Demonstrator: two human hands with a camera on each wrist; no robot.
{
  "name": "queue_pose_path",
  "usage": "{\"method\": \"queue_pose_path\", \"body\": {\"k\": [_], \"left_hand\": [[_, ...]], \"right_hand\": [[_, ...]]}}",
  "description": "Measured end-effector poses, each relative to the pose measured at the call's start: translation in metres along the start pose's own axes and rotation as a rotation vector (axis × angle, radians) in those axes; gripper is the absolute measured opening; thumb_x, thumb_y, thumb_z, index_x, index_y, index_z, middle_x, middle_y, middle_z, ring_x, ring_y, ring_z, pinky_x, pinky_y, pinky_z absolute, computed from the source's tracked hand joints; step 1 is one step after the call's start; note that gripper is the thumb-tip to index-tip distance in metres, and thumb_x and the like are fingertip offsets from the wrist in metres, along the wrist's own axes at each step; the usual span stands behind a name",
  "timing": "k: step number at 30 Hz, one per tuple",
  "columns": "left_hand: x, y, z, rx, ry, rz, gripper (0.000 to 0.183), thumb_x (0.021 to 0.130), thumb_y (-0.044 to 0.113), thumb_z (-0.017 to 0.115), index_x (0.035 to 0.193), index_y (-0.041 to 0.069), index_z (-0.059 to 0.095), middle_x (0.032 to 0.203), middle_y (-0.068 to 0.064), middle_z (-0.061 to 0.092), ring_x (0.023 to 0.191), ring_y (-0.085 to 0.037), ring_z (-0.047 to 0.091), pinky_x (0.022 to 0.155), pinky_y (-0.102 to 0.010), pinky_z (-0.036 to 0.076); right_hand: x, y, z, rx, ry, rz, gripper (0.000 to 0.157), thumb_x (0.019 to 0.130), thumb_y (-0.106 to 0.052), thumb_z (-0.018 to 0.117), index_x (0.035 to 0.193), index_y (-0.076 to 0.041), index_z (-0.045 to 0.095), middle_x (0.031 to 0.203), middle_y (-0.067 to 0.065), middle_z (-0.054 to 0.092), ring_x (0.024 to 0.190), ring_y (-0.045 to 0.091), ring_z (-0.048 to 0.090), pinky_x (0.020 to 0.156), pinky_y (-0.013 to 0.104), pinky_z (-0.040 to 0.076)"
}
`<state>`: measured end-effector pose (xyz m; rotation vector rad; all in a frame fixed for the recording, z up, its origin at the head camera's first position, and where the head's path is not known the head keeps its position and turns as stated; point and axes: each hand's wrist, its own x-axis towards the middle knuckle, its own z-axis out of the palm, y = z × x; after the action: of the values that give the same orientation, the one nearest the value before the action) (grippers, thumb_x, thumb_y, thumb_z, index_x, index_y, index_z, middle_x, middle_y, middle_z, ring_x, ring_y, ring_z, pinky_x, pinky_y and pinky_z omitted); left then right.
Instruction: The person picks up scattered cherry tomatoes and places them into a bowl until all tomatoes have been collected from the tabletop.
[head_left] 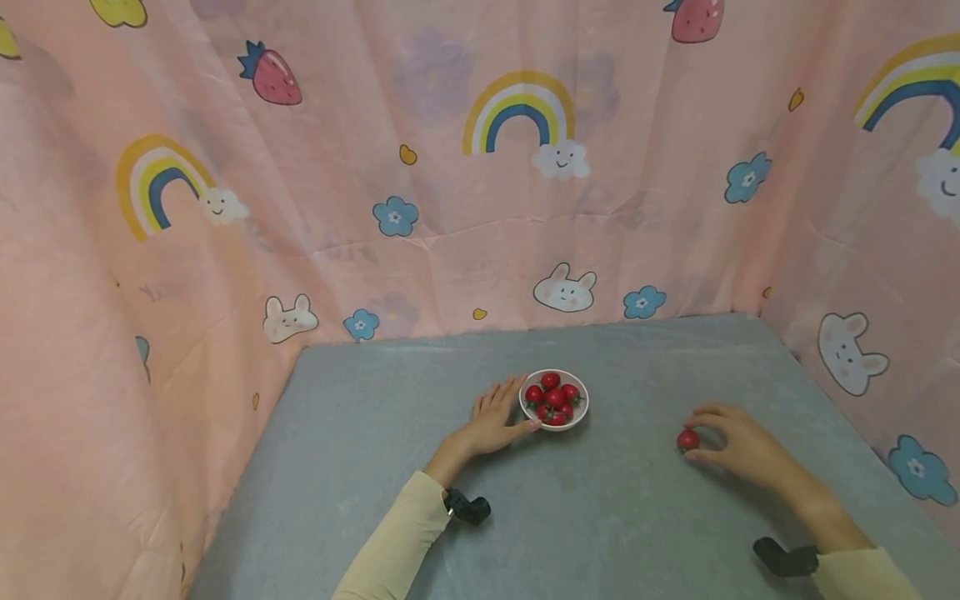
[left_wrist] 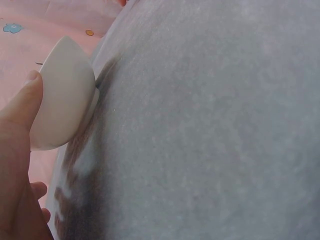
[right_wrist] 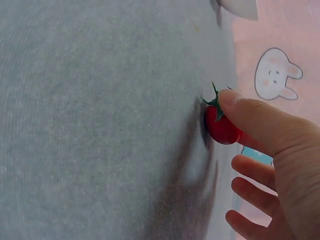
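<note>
A white bowl holding several red cherry tomatoes stands on the grey table. My left hand rests against the bowl's left side, fingers stretched out and thumb touching the rim. Seen from the left wrist, the thumb lies on the outside of the white bowl, whose contents are hidden there. Off to the right, my right hand pinches a single cherry tomato between thumb and index finger. This tomato has a green stem top and sits at the table surface; the other fingers spread apart from it.
The grey table reaches back to a pink curtain printed with rainbows, rabbits and flowers, which also hangs along the left and right sides. Each wrist carries a black camera, such as the left wrist camera.
</note>
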<state>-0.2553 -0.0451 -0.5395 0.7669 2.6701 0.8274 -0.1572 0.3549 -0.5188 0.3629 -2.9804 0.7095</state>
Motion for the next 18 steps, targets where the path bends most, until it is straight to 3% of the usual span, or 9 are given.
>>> {"method": "queue_pose_path", "body": {"k": [18], "left_hand": [[-0.0011, 0.0021, -0.0027, -0.003, -0.007, -0.014, 0.085, 0.095, 0.060, 0.052, 0.161, 0.030, 0.006, 0.168, -0.008, 0.013, 0.156, -0.036, 0.009, 0.120, -0.064, 0.009]], "right_hand": [[0.0068, -0.0023, 0.0033, -0.049, 0.013, 0.017, 0.038, 0.075, -0.026, 0.084, 0.104, -0.003, 0.073, 0.122, 0.027, 0.062, 0.116, 0.049, 0.053, 0.097, 0.064, 0.038]]}}
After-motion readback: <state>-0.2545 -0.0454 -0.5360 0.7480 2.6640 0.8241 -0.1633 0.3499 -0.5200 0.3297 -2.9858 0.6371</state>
